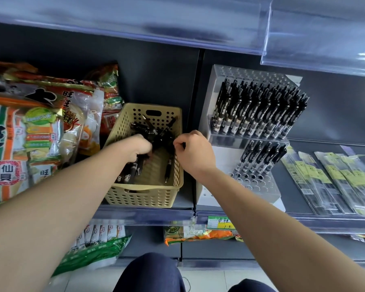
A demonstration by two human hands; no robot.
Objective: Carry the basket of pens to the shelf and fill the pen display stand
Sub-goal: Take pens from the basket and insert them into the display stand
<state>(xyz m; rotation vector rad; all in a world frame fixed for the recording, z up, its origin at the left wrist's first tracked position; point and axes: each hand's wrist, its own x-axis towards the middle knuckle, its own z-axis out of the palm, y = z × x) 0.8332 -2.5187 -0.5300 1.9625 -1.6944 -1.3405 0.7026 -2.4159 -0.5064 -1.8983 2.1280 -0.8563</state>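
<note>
A beige perforated basket [143,194] stands on the shelf with several black pens [133,169] lying in it. My left hand [140,147] is inside the basket, closed around a bunch of black pens [160,135]. My right hand [195,152] is at the basket's right rim, its fingertips pinching the end of a pen in that bunch. To the right stands the clear stepped pen display stand [261,186]. Its upper tier is packed with black pens [259,110]; the lower tier holds a few pens [261,159] and several bare holes in front.
Large snack bags [30,131] crowd the shelf left of the basket. Flat packaged items [329,178] lie right of the stand. A clear shelf-edge strip [177,24] overhangs above. A price label [219,222] sits on the shelf lip; more snack packs [97,247] lie below.
</note>
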